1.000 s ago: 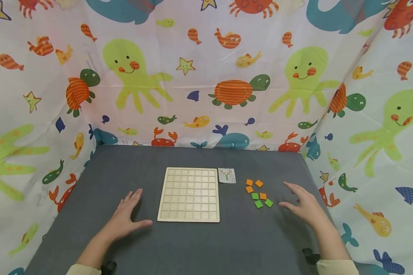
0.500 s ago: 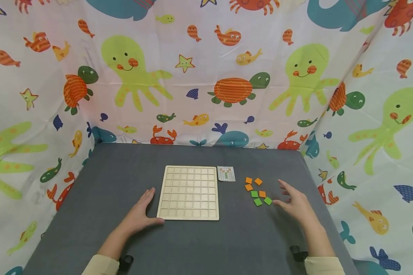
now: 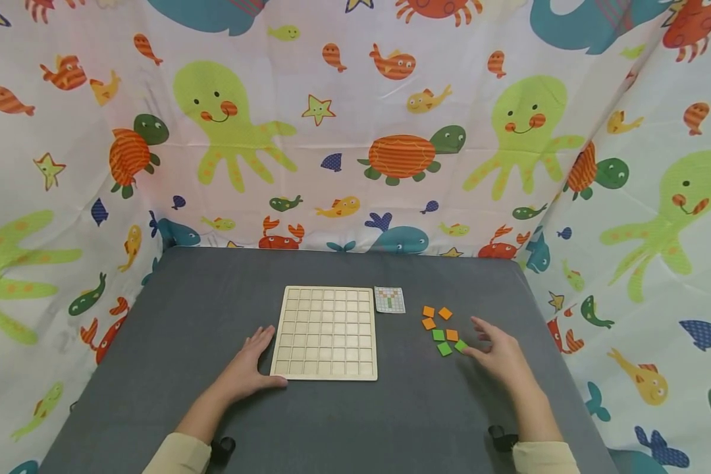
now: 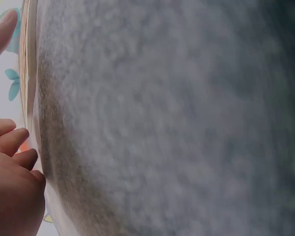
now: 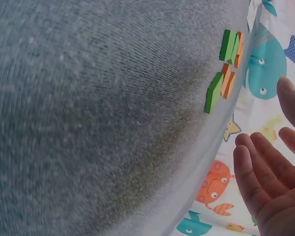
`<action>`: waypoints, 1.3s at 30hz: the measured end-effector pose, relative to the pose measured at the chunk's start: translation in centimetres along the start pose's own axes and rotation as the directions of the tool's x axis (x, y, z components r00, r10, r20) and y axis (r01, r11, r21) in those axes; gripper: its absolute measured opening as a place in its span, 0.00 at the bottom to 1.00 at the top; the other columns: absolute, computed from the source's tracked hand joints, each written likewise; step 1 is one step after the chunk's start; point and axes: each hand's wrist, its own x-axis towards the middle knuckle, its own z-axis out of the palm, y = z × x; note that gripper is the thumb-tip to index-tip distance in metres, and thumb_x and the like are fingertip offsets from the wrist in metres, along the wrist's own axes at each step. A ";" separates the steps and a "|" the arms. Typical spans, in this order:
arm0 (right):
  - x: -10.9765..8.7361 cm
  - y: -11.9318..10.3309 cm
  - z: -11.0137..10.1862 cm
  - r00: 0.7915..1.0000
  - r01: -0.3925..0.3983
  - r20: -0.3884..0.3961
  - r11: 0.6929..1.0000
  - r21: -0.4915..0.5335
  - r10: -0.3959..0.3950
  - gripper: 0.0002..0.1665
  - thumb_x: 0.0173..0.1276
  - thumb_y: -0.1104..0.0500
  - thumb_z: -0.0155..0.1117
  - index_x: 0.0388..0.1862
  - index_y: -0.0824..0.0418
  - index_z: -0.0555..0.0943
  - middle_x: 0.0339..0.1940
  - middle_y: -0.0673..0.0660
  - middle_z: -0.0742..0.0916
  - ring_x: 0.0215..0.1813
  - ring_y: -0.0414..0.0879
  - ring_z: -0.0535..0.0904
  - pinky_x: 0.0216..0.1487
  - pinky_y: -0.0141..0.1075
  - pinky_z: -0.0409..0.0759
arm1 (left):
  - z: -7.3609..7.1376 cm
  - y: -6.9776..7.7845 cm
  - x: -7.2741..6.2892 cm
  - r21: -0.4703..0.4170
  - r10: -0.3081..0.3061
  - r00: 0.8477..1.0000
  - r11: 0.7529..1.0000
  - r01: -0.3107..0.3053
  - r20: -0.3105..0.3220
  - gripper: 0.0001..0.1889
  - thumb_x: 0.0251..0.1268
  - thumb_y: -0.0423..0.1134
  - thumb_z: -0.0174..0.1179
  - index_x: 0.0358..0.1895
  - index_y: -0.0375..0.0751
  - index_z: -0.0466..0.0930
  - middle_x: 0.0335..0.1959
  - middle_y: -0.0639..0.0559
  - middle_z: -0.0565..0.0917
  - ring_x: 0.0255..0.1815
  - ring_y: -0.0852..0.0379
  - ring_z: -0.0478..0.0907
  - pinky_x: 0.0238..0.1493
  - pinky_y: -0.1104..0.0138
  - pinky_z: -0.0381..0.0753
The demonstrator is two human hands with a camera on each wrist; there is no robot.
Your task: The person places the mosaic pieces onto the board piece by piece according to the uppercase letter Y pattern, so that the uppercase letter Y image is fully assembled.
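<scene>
A pale wooden grid board (image 3: 324, 333) lies on the grey table. My left hand (image 3: 245, 368) is at its left edge, thumb by the near left corner and fingers along the side; in the left wrist view the hand (image 4: 14, 191) shows beside the board's edge (image 4: 30, 64). To the right lie several small square tiles, orange ones (image 3: 428, 311) and green ones (image 3: 444, 349). My right hand (image 3: 500, 359) hovers just right of them, thumb tip overlapping the rightmost green tile (image 3: 460, 345). In the right wrist view its fingers (image 5: 265, 172) are spread and hold nothing.
A small printed card (image 3: 389, 299) with a coloured grid pattern lies against the board's upper right corner. A curtain (image 3: 343, 131) with sea animals hangs behind and beside the grey table (image 3: 355, 428).
My left hand has moved right, up to the board's left edge. My right hand has moved left towards the green tiles. The board, card and tiles keep their places on the table.
</scene>
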 end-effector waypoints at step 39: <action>1.2 1.3 2.8 0.986 -0.157 0.056 0.987 -0.024 0.158 0.23 0.60 0.57 0.77 0.51 0.66 0.84 0.44 0.62 0.86 0.46 0.54 0.83 0.47 0.53 0.83 | 0.5 0.3 0.6 0.033 -0.022 0.999 0.999 0.021 0.030 0.63 0.42 0.55 0.81 0.80 0.35 0.53 0.82 0.40 0.53 0.83 0.38 0.44 0.80 0.42 0.49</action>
